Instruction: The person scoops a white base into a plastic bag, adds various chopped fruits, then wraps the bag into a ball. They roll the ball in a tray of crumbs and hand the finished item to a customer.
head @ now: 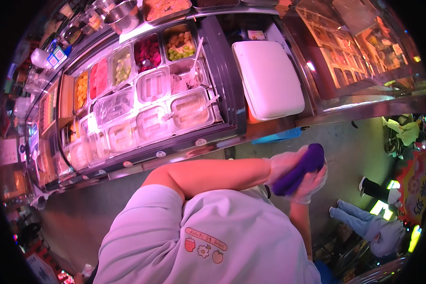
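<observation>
Both hands wear clear plastic gloves and meet in front of the body, to the right of the counter. Between them is a soft purple bundle (298, 172) that looks like a folded cloth. My left hand (285, 165) is closed around its upper left side. From below, my right hand (312, 181) grips its lower right side. The palms and some fingers are hidden behind the bundle. A white-lidded tub (269, 80) sits on the counter above the hands.
On the left, a refrigerated counter (213, 64) holds metal pans of fruit, several with clear lids (152, 85). A steel pot (122, 16) stands at its back. Beyond the counter's metal edge lies a blue object (277, 136). People (376, 230) are on the floor at far right.
</observation>
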A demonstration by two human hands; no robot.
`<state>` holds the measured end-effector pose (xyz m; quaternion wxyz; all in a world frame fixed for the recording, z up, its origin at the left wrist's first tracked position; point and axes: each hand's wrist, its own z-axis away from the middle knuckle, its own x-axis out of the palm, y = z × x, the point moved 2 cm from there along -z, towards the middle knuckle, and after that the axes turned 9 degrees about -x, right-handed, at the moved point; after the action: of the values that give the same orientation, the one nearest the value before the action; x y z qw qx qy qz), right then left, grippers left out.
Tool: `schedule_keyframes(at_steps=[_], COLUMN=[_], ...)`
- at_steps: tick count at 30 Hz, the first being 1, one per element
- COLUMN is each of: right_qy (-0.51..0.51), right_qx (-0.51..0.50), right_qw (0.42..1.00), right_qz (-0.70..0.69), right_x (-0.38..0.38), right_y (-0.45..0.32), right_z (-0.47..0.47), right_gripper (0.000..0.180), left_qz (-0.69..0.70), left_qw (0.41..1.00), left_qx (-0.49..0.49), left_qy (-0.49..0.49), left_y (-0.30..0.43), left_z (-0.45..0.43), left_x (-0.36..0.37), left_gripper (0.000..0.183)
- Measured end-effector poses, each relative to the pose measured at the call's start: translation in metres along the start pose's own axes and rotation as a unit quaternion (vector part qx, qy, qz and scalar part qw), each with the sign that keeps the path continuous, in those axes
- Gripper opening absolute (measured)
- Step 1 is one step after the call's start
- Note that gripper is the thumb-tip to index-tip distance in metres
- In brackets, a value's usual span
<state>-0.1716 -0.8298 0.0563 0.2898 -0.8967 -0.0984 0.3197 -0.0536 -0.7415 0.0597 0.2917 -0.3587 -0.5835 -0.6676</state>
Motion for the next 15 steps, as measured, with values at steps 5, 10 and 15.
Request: schedule_keyframes(at_steps=[5, 10, 15], right_qy=[0.058, 0.108, 0.093], right_qx=[0.275, 0.380, 0.010], right_qw=[0.960, 0.834, 0.990], right_qz=[-0.018, -0.385, -0.109], right_x=[-0.019, -0.001, 0.022], right_y=[0.012, -0.047, -0.052], right_z=[-0.007, -0.015, -0.005], right_gripper=[0.025, 0.035, 0.034], left_qz=[-0.192, -0.141, -0.280], left_qw=[0.967, 0.983, 0.940], left_qx=[-0.143, 0.055, 0.167], left_qy=[0.082, 0.101, 0.103], left_y=[0.019, 0.008, 0.017], left_z=[0.039, 0.059, 0.066], left_x=[0.032, 0.036, 0.027], left_gripper=[0.071, 0.063, 0.041])
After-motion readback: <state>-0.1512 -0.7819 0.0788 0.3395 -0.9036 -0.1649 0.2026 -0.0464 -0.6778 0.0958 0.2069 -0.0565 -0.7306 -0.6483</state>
